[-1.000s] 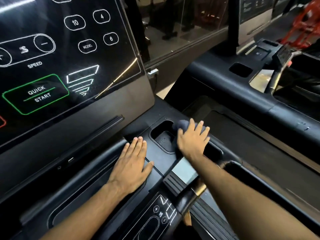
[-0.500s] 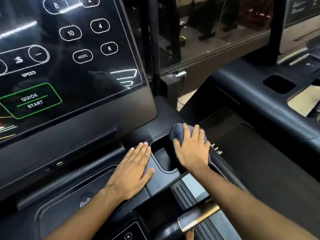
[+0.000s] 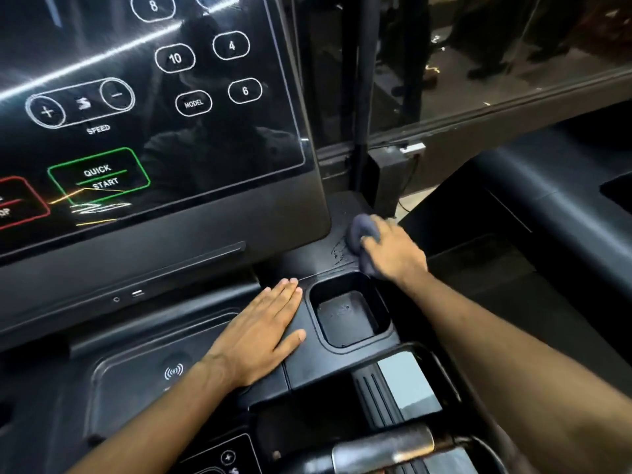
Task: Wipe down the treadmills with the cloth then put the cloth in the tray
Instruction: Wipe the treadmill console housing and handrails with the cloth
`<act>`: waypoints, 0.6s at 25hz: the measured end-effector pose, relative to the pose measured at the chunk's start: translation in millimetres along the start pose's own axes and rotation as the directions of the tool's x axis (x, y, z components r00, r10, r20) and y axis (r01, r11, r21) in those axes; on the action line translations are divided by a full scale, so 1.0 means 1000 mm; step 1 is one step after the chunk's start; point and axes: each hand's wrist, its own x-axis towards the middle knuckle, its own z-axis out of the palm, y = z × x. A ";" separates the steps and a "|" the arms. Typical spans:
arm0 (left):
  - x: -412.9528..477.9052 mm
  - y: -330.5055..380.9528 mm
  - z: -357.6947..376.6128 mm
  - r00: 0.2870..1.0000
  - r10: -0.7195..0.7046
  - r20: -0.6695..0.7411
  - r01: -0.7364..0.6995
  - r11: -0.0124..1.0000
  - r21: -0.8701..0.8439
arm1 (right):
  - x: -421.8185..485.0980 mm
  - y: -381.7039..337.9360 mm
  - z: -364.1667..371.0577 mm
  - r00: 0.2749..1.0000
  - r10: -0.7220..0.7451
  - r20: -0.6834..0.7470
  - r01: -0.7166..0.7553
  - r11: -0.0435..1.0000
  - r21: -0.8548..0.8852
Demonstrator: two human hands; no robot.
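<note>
Screen (image 3: 154, 114) upper left, deck (image 3: 307, 258) below and right of it. Tray (image 3: 380, 304) sunk in deck. Left hand (image 3: 260, 333) flat on deck, just left of tray. Right hand (image 3: 393, 254) over cloth (image 3: 359, 230), on deck behind tray. Pad (image 3: 136, 378) left of left wrist. Handlebar (image 3: 383, 449) nearest.

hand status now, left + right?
Left hand: open, flat on the treadmill console beside the cup holder.
Right hand: fingers curled on the bunched cloth, pressing it to the console.
</note>
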 end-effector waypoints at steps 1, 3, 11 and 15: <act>-0.002 -0.001 0.000 1.000 -0.018 -0.002 0.018 1.000 0.001 | 0.005 -0.006 -0.001 0.989 0.149 -0.001 -0.149 0.989 0.021; -0.003 -0.003 -0.002 0.998 -0.055 -0.003 0.055 0.998 0.002 | -0.011 -0.027 0.015 0.998 -0.026 -0.059 0.013 0.976 -0.219; -0.004 -0.005 -0.006 0.992 -0.128 0.018 0.127 0.991 0.036 | 0.000 -0.054 0.026 0.927 -0.373 0.025 0.363 0.881 -0.304; -0.003 -0.007 -0.006 0.992 -0.123 0.021 0.122 0.991 0.047 | 0.009 -0.053 0.024 0.658 -0.733 0.174 0.747 0.605 -0.276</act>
